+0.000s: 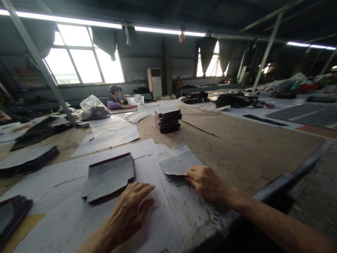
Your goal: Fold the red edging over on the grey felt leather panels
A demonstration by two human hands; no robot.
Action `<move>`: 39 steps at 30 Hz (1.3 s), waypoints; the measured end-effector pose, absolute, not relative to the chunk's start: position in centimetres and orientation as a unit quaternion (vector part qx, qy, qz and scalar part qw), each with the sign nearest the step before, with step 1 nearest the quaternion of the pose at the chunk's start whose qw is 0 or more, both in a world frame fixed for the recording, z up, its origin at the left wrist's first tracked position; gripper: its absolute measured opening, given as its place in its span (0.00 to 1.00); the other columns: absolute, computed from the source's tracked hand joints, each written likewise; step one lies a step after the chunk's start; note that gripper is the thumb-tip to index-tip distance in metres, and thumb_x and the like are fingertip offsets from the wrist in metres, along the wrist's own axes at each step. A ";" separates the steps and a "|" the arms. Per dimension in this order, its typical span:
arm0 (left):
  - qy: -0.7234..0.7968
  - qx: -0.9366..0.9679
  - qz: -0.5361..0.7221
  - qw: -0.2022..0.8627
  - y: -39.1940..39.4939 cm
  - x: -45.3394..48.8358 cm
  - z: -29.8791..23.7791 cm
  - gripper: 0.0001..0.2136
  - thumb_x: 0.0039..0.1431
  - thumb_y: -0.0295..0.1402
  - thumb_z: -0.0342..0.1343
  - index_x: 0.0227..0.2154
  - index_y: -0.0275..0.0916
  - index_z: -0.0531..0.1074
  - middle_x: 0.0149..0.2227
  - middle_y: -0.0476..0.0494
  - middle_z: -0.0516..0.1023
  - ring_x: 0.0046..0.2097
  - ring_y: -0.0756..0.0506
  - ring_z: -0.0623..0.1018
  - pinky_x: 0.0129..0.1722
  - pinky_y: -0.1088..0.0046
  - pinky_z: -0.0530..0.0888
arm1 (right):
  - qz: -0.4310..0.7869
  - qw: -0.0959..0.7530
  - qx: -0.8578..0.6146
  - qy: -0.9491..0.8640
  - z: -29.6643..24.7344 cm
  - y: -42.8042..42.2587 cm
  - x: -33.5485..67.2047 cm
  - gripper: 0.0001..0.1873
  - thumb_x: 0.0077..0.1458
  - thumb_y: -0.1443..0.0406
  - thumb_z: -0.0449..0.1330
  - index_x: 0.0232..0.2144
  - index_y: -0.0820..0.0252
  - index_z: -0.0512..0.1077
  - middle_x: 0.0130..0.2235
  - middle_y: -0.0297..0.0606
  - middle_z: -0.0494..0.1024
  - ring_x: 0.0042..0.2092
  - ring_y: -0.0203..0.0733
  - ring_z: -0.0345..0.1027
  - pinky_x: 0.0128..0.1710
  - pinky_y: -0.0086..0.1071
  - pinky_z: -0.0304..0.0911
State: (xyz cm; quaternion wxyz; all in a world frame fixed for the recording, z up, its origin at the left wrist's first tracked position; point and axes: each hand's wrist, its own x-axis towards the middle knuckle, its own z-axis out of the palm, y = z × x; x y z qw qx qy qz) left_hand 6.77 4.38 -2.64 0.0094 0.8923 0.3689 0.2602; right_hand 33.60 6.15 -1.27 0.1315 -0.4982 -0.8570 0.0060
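My left hand (130, 211) lies flat on white paper (158, 211), fingers stretched out, fingertips close to the near edge of a small stack of grey cut fabric pieces (109, 175). My right hand (206, 182) rests with fingers curled on the near edge of another grey cut piece (179, 162), which lies over a few more of the same shape. Whether those fingers pinch the piece or only press on it is not clear.
A taller stack of dark cut pieces (167, 119) stands mid-table on brown board (237, 140). More dark stacks lie at the left (26, 160) and bottom left (10, 214). A person (115, 97) sits at the far end. A metal rail (295, 172) edges the table on the right.
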 end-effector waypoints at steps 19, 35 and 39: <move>0.267 0.939 0.215 0.035 7.0 14.2 -2.5 0.08 0.58 0.30 0.45 0.38 0.39 0.68 0.38 0.43 0.73 0.40 0.45 0.70 0.41 0.64 0.64 | -0.006 0.183 -0.567 -0.803 -1.0 7.1 32.2 0.12 0.55 0.65 0.51 0.23 0.60 0.71 0.29 0.36 0.74 0.31 0.37 0.67 0.29 0.29 0.52; 0.514 0.833 0.206 0.003 9.1 14.5 -4.2 0.21 0.57 0.44 0.46 0.49 0.36 0.64 0.54 0.38 0.65 0.54 0.36 0.62 0.51 0.55 0.59 | 0.037 0.183 -0.575 -0.797 -0.5 9.1 31.5 0.13 0.54 0.66 0.51 0.22 0.62 0.72 0.27 0.40 0.75 0.30 0.40 0.67 0.28 0.29 0.54; 0.519 0.831 0.199 0.012 9.2 14.6 -4.3 0.22 0.57 0.46 0.45 0.49 0.37 0.63 0.54 0.38 0.65 0.54 0.35 0.62 0.51 0.51 0.57 | 0.099 0.251 -0.636 -0.723 -0.4 11.8 35.1 0.14 0.56 0.61 0.53 0.25 0.64 0.72 0.23 0.33 0.72 0.26 0.36 0.66 0.25 0.27 0.58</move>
